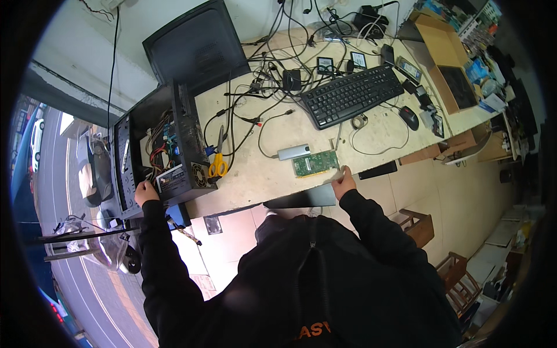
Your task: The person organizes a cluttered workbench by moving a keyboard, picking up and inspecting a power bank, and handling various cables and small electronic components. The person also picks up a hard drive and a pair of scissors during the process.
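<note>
My left hand (pixel 146 192) is closed at the near edge of an opened black computer case (pixel 194 139), fingers curled against its frame. Coloured cables and a power supply (pixel 172 178) show inside the case. At the table's front edge, my right hand (pixel 344 182) pinches the right end of a green expansion card (pixel 313 165), beside its metal bracket. The card lies flat with its gold contacts toward me. Just behind it sits a slim silver box (pixel 293 152) with a cable plugged into its left end.
Yellow-handled scissors (pixel 218 165) lie beside the case. Tangled black cables (pixel 272 72) cover the table's back, near a dark monitor-like panel (pixel 194 43). A keyboard (pixel 352 95), a mouse (pixel 409 118) and an open cardboard box (pixel 447 69) are on the right.
</note>
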### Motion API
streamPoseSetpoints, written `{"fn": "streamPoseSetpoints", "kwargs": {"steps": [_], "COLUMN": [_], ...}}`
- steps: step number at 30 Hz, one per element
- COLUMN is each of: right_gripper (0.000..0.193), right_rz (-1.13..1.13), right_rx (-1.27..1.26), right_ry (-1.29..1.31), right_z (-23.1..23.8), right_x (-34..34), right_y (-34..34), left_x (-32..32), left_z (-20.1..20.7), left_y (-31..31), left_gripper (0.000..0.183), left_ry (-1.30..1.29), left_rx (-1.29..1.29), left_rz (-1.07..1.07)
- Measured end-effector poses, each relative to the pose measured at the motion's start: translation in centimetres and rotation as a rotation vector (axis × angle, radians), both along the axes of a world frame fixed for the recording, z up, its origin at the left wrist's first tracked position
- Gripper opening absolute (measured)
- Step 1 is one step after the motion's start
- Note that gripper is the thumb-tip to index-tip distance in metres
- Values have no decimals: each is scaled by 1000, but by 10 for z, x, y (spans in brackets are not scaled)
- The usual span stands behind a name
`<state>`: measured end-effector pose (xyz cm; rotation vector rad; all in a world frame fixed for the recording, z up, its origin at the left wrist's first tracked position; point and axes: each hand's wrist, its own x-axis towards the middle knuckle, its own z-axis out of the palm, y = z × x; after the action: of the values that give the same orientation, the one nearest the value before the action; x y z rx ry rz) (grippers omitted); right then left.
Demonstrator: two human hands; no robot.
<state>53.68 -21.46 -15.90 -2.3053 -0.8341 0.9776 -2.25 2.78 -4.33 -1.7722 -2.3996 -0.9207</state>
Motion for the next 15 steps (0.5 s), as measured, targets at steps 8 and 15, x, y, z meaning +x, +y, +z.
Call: {"fn": "streamPoseSetpoints", "kwargs": {"steps": [8, 15], "right_gripper": [80, 86], "right_rz": [337, 480], "right_rx": [68, -99], "right_ry": [5, 25], "right_z": [-4, 25], "right_x": [17, 17], "right_y": [15, 27], "left_x": [-5, 9], "left_z": [-4, 5], "left_y": [2, -9], "left_gripper": [25, 24], "left_ry": [-53, -169], "left_rx": [-30, 15], "left_rz": [27, 18]}}
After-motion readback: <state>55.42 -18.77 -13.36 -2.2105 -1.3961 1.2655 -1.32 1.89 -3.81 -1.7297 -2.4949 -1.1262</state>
